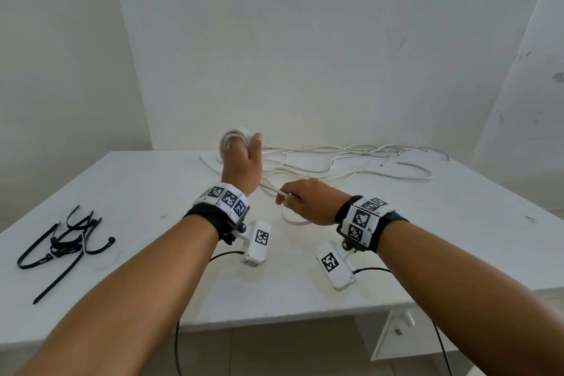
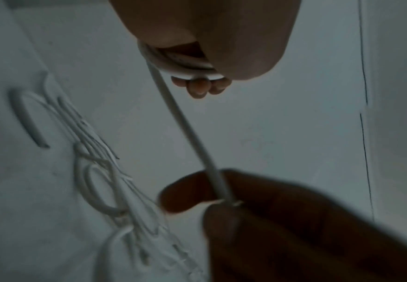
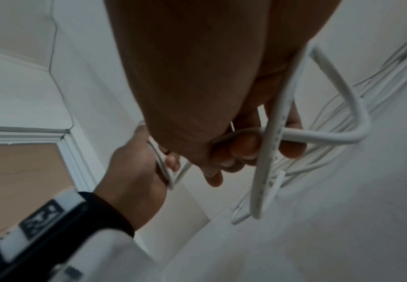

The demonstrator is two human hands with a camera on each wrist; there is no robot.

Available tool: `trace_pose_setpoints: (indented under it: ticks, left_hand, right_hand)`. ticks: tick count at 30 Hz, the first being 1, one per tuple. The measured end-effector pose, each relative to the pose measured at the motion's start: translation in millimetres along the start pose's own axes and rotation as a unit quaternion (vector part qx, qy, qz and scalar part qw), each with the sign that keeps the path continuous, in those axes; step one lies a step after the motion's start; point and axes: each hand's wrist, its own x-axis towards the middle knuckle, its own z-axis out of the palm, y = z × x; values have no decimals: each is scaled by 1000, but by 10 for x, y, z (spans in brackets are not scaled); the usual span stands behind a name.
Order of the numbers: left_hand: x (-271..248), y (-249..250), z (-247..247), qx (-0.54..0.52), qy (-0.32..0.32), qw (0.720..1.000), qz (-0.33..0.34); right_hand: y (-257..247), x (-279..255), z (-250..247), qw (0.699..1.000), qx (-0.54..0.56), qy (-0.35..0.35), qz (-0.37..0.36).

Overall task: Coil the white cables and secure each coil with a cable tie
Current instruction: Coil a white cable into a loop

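My left hand (image 1: 244, 152) is raised above the table's far middle and grips a small coil of white cable (image 1: 232, 136) wound round its fingers (image 2: 198, 86). From that coil (image 2: 173, 63) one white strand (image 2: 185, 129) runs down to my right hand (image 1: 300, 203), which pinches it between thumb and fingers (image 2: 185, 192). In the right wrist view the strand (image 3: 272, 137) loops past my curled fingers (image 3: 243, 150), and the left hand (image 3: 137, 167) shows behind with its coil (image 3: 166, 169). Loose white cables (image 1: 351, 162) lie tangled behind both hands.
Several black cable ties (image 1: 65, 241) lie in a heap at the white table's (image 1: 152, 192) front left. White walls close in behind and on both sides. A white drawer unit (image 1: 396, 333) stands under the table's front right edge.
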Motion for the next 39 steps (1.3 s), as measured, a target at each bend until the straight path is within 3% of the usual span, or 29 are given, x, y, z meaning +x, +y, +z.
trace_pose_setpoints:
  ticks: [4, 7, 10, 15, 18, 24, 30, 34, 36, 39]
  left_hand:
    - [-106, -54, 45, 219, -183, 958, 35]
    - [-110, -71, 51, 282, -239, 929, 28]
    - [-126, 3, 9, 277, -288, 917, -5]
    - [-216, 76, -88, 130, -427, 890, -96]
    - [-250, 151, -117, 39, -412, 896, -158]
    - [-175, 56, -119, 194, -395, 897, -47]
    - [-178, -30, -229, 163, -333, 927, -64]
    - [-196, -63, -254, 153, -317, 933, -69]
    - [-206, -69, -255, 145, -312, 936, -69]
    - [-194, -105, -298, 114, -314, 938, -92]
  right_hand:
    - [-27, 14, -39, 999, -50, 5, -19]
    - [-31, -11, -84, 996, -71, 32, -37]
    - [-88, -57, -113, 991, -96, 57, -80]
    - [-89, -105, -278, 989, -78, 88, -87]
    - [-12, -75, -340, 990, -84, 92, -62]
    - [206, 14, -321, 996, -69, 64, -2]
    - [384, -13, -327, 977, -210, 31, 9]
    - [515, -15, -214, 967, -247, 65, 11]
    - [530, -2, -177, 977, -202, 54, 29]
    - [596, -24, -162, 996, -32, 67, 43]
